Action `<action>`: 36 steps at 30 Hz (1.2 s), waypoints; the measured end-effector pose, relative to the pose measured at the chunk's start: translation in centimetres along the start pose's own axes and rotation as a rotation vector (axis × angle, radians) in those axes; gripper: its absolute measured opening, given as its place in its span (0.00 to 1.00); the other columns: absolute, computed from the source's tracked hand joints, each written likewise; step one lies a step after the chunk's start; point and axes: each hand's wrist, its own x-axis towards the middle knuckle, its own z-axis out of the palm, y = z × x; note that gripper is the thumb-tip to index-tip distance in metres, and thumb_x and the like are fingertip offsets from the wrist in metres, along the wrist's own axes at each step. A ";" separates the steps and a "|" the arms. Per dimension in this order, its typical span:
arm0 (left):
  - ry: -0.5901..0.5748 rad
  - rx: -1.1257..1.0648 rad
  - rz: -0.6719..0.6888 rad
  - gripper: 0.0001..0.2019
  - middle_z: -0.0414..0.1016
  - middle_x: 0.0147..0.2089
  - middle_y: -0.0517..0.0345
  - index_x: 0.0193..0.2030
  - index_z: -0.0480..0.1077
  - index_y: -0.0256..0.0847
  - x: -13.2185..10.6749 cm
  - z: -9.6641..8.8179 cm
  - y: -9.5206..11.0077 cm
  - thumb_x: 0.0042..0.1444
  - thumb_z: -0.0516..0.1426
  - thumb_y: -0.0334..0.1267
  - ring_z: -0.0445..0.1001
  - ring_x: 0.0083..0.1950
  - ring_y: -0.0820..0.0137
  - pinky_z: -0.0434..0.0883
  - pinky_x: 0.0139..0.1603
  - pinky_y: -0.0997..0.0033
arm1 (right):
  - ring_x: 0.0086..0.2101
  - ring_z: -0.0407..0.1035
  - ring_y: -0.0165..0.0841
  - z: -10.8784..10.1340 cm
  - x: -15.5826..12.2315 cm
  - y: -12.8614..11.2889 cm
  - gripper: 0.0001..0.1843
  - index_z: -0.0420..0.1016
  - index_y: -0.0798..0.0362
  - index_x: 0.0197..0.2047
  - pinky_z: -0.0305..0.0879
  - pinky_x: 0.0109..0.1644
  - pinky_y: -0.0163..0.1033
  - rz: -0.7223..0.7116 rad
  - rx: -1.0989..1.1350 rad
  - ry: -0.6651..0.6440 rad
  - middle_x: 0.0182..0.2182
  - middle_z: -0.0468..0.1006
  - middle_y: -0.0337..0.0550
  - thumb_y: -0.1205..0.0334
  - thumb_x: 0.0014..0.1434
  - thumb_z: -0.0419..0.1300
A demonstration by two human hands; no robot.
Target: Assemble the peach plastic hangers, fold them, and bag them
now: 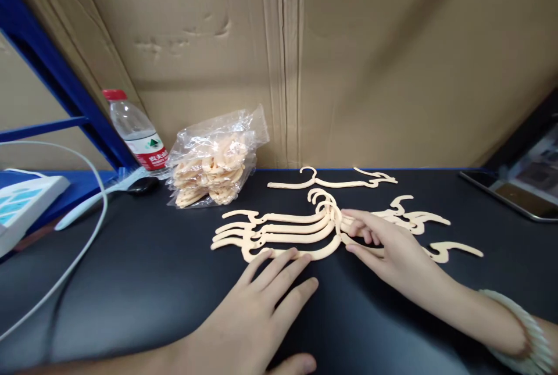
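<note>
Several cream folding clothes hangers [300, 219] lie in overlapping rows on the black table, hooks away from me. Nearest to me is the front hanger [320, 254], its left arm under the fingertips of my left hand [265, 305]. Those fingers are stretched out and slightly spread, and they hold nothing. My right hand [387, 241] has thumb and index finger closed around the front hanger just right of its middle joint. Part of that hanger's right arm is hidden behind the hand. Farther back, a separate hanger [335, 184] lies with its right end folded over.
A clear plastic bag [213, 160] full of cream hanger pieces stands at the back left. Beside it is a red-capped water bottle [135, 131]. A white cable [98, 212] curves across the left. A dark-framed screen [523, 171] stands at right, and cardboard [370, 61] lines the back.
</note>
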 end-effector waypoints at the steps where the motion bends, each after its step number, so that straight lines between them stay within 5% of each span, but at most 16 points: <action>1: -0.007 0.021 -0.006 0.32 0.56 0.70 0.43 0.67 0.62 0.44 0.0 -0.1 0.0 0.56 0.61 0.46 0.55 0.69 0.40 0.48 0.66 0.35 | 0.32 0.69 0.34 0.0 0.0 0.1 0.18 0.69 0.48 0.53 0.73 0.35 0.38 -0.025 -0.022 0.005 0.34 0.73 0.41 0.65 0.60 0.56; 8: -0.020 0.066 -0.063 0.30 0.56 0.70 0.45 0.66 0.63 0.47 0.7 -0.8 -0.3 0.56 0.62 0.41 0.54 0.70 0.43 0.47 0.66 0.34 | 0.36 0.71 0.36 -0.8 0.8 0.3 0.09 0.73 0.50 0.40 0.71 0.41 0.41 -0.188 -0.154 0.006 0.35 0.75 0.42 0.73 0.59 0.60; 15: -0.013 0.097 -0.068 0.29 0.54 0.71 0.47 0.67 0.61 0.48 1.0 -0.9 -1.2 0.59 0.59 0.42 0.52 0.70 0.43 0.47 0.65 0.32 | 0.34 0.71 0.34 -1.4 1.8 0.8 0.06 0.74 0.50 0.40 0.70 0.37 0.38 -0.170 -0.146 -0.015 0.34 0.75 0.42 0.68 0.59 0.61; 19: -0.010 0.100 -0.057 0.27 0.55 0.71 0.49 0.66 0.63 0.49 1.0 -1.3 -0.8 0.59 0.58 0.43 0.53 0.70 0.44 0.49 0.66 0.35 | 0.30 0.71 0.35 -5.0 4.5 3.0 0.13 0.74 0.53 0.46 0.68 0.33 0.38 -0.056 -0.122 0.200 0.32 0.77 0.43 0.56 0.63 0.55; 22: -0.029 0.119 -0.037 0.27 0.55 0.71 0.50 0.66 0.62 0.49 1.1 -1.4 -0.8 0.60 0.57 0.43 0.52 0.71 0.46 0.48 0.67 0.36 | 0.34 0.72 0.37 -9.1 7.5 6.3 0.14 0.76 0.53 0.43 0.68 0.41 0.42 0.006 -0.338 0.282 0.35 0.80 0.47 0.58 0.63 0.52; 26: -0.040 0.135 -0.022 0.26 0.55 0.71 0.51 0.66 0.62 0.49 1.1 -1.5 -0.8 0.60 0.56 0.42 0.51 0.71 0.46 0.48 0.67 0.36 | 0.29 0.74 0.37 -12.3 10.4 11.0 0.09 0.80 0.54 0.30 0.67 0.36 0.40 0.081 -0.405 0.073 0.27 0.81 0.46 0.64 0.56 0.59; 36: 0.094 0.176 -0.019 0.26 0.63 0.68 0.54 0.63 0.64 0.49 0.8 0.0 -1.3 0.57 0.58 0.34 0.57 0.70 0.52 0.49 0.69 0.41 | 0.34 0.74 0.32 -10.0 13.2 15.5 0.10 0.76 0.57 0.40 0.72 0.42 0.42 0.100 -0.539 -0.269 0.35 0.78 0.41 0.58 0.65 0.60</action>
